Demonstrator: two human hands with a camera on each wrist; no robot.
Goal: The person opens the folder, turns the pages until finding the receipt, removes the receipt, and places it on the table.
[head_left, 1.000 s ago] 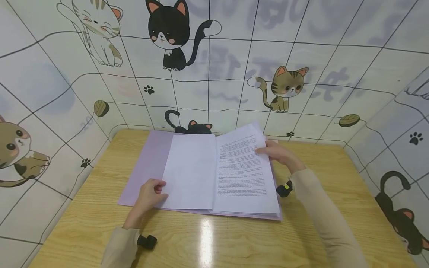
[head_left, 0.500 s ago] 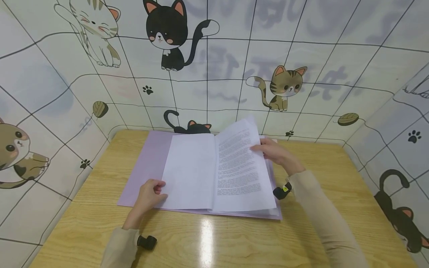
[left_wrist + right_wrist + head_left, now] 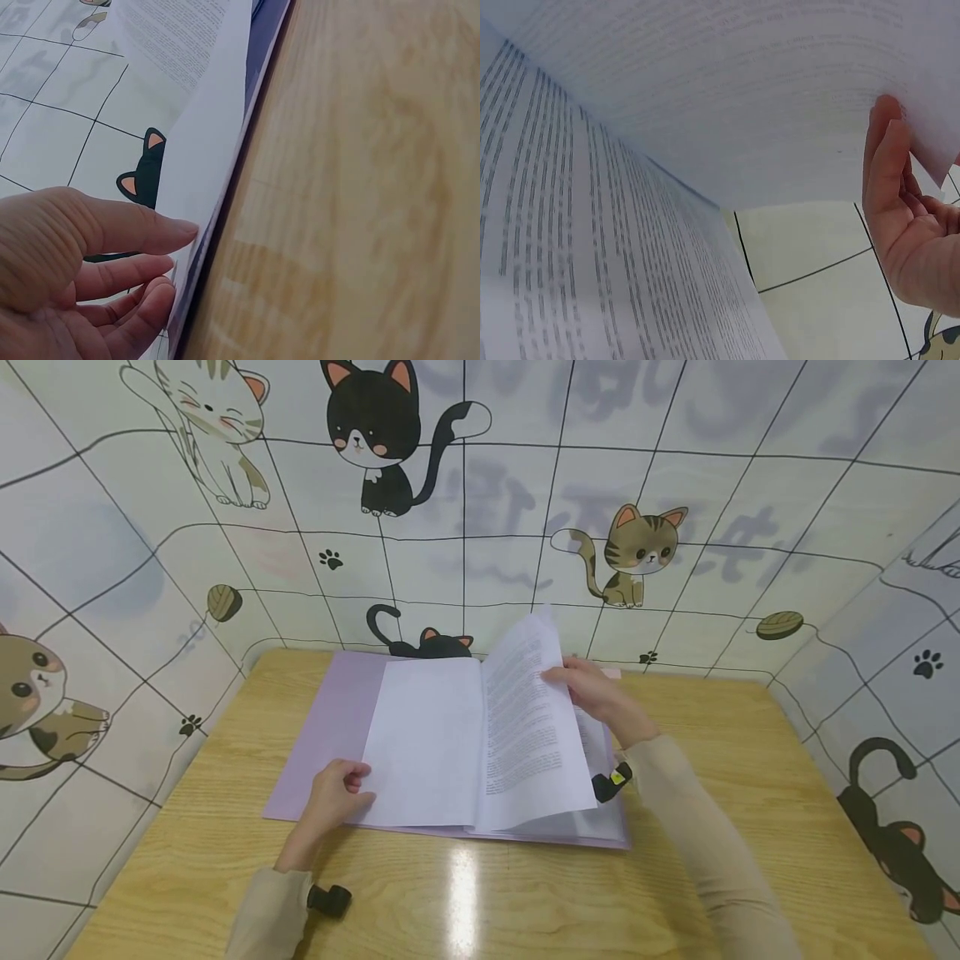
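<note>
A lilac folder (image 3: pixel 330 735) lies spread on the table, with a blank white page (image 3: pixel 427 743) facing up on its left side. On the right side a printed sheet (image 3: pixel 525 727) is raised and curved, its outer edge off the pages beneath. My right hand (image 3: pixel 592 689) pinches this sheet near its upper outer edge; in the right wrist view the fingers (image 3: pixel 889 142) lie against its underside, with more printed text (image 3: pixel 607 225) below. My left hand (image 3: pixel 336 793) rests at the lower left edge of the blank page, thumb and loosely bent fingers touching there (image 3: pixel 176 255).
The wooden table (image 3: pixel 375 893) runs up to a wall (image 3: pixel 510 568) with cartoon cats and grid lines, close behind the folder. Small black devices sit at both wrists, one beside the left sleeve (image 3: pixel 330 902).
My right hand has moved left and slightly up with the printed sheet, which lifts and curves more and uncovers pages beneath. The left hand has stayed in place.
</note>
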